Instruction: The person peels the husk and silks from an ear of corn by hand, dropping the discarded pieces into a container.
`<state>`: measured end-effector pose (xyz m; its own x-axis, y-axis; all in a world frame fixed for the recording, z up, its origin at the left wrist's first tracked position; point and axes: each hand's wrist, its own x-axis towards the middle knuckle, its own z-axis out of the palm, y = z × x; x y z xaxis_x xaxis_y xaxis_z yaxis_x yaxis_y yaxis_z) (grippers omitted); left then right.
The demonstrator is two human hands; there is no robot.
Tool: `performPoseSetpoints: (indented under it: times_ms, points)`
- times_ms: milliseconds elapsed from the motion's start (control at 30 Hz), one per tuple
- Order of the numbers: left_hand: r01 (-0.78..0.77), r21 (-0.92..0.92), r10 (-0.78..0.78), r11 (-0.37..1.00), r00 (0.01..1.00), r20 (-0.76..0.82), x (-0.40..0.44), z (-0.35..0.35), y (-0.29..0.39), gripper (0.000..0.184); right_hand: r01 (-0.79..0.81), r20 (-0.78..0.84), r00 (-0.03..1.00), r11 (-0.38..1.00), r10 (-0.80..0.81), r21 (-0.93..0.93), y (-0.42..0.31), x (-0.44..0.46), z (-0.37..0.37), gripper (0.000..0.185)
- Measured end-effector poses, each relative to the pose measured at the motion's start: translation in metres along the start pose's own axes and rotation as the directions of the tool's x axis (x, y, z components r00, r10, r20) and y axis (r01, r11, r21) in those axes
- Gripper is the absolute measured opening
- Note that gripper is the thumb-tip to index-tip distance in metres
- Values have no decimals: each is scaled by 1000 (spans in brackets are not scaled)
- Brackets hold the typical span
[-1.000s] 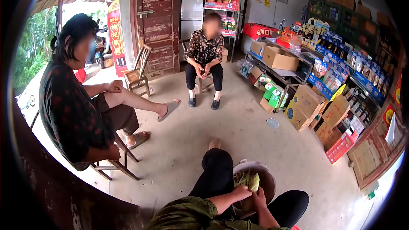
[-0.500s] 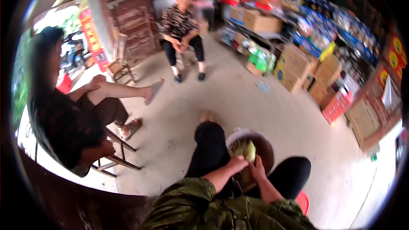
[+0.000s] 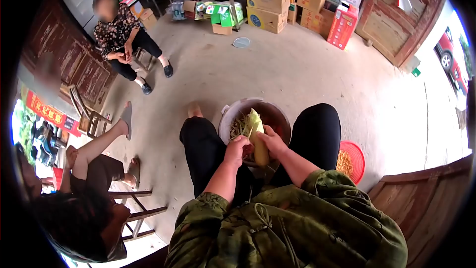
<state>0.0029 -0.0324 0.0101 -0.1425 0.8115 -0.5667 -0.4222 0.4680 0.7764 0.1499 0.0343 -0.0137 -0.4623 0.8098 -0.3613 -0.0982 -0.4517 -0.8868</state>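
Between my knees stands a round bucket [image 3: 225,121] holding pale, stringy scraps [image 3: 241,127]. Over it tilts a long yellow-green gourd-like vegetable [image 3: 260,151], paler and greener at its upper end. My right hand [image 3: 273,143] is wrapped around its right side. On the other side, my left hand [image 3: 237,150] is closed in a pinch beside the vegetable. Whatever its fingers hold is too small and hidden to make out.
A red basket [image 3: 358,156] with yellow-orange bits stands right of my knee. One person [image 3: 116,37] sits at the back left, another [image 3: 74,213] on a wooden chair at left. Cardboard boxes [image 3: 267,5] and a red carton [image 3: 342,26] line the back.
My view has swung right and down, so the bucket, hands and basket show more fully. The vegetable stays in my right hand; my left hand has stayed beside it.
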Motion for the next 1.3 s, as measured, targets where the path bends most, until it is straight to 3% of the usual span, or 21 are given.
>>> performPoseSetpoints:
  times_ms: [33, 67, 100, 167, 233, 300, 367, 433, 500, 567, 600, 700, 733, 900, 1033, 1067, 1133, 1200, 1300]
  points:
    - [-43, -93, 46, 995, 999, 29, 1, 1, 0, 2, -56, 25, 998, 978, 52, 199, -3, 3, -1, 46]
    - [-80, -188, 92, 979, 994, 55, 1, 3, 0, 1, -95, 7, 995, 960, 97, 262, -4, 1, -2, 41]
    - [-74, -179, 87, 981, 994, 66, -2, 5, 1, 1, -88, -4, 996, 959, 93, 270, -2, 4, -6, 41]
    - [-76, -342, 138, 937, 977, 162, -9, 6, 7, 2, -120, -74, 986, 941, 150, 315, 1, 14, -15, 40]
    - [-4, -361, 94, 933, 968, 231, -15, 5, 13, 4, -68, -134, 984, 945, 116, 321, 14, 29, -26, 41]
    - [34, -450, 145, 892, 922, 358, -11, -7, 18, 4, -12, -193, 978, 947, 78, 322, 26, 47, -40, 42]
    - [1, -514, 207, 858, 914, 348, -19, -13, 37, 4, 43, -297, 953, 949, 55, 312, 36, 58, -48, 42]
    - [-112, -447, 216, 888, 958, 189, -26, -13, 52, 6, 75, -301, 954, 957, 14, 281, 29, 52, -45, 43]
    - [-171, -359, 262, 917, 939, 223, -13, -25, 49, 7, 66, -167, 986, 969, -26, 239, 25, 44, -41, 43]
    - [-225, 155, 241, 962, 966, -91, -4, -25, 39, 28, 75, -174, 984, 976, -39, 204, 24, 41, -32, 44]
    - [-220, 339, 264, 914, 961, -87, 4, -30, 31, 38, 55, -134, 991, 974, -25, 219, 15, 30, -26, 45]
    - [-190, 137, 191, 972, 982, 2, -2, -10, 26, 25, 15, -65, 998, 976, -1, 219, -7, 2, -11, 45]
    - [-221, 147, 222, 964, 975, 13, -6, 0, 27, 19, 6, -27, 1000, 987, -1, 163, -10, -3, -7, 44]
    - [-340, 270, 361, 901, 932, -32, 2, 11, 26, 15, 123, 73, 991, 978, -112, -166, -10, -9, 2, 50]
    - [-394, 414, 469, 820, 878, -92, 11, 6, 14, 17, 208, 90, 978, 942, -190, -262, -10, -14, 7, 54]
    - [-392, 411, 468, 823, 878, -99, 11, 5, 11, 17, 230, 78, 973, 918, -216, -323, -8, -14, 7, 55]
    - [-370, 586, 531, 721, 838, -125, 4, 9, 12, 19, 250, 77, 968, 888, -239, -385, -3, -12, 6, 56]
    - [-312, 598, 491, 738, 856, -159, 3, 8, 10, 22, 295, 83, 952, 802, -296, -520, 0, -9, 4, 60]
    - [-255, 628, 466, 735, 863, -196, 6, 5, 6, 25, 362, 120, 927, 762, -356, -536, 6, -4, 3, 60]
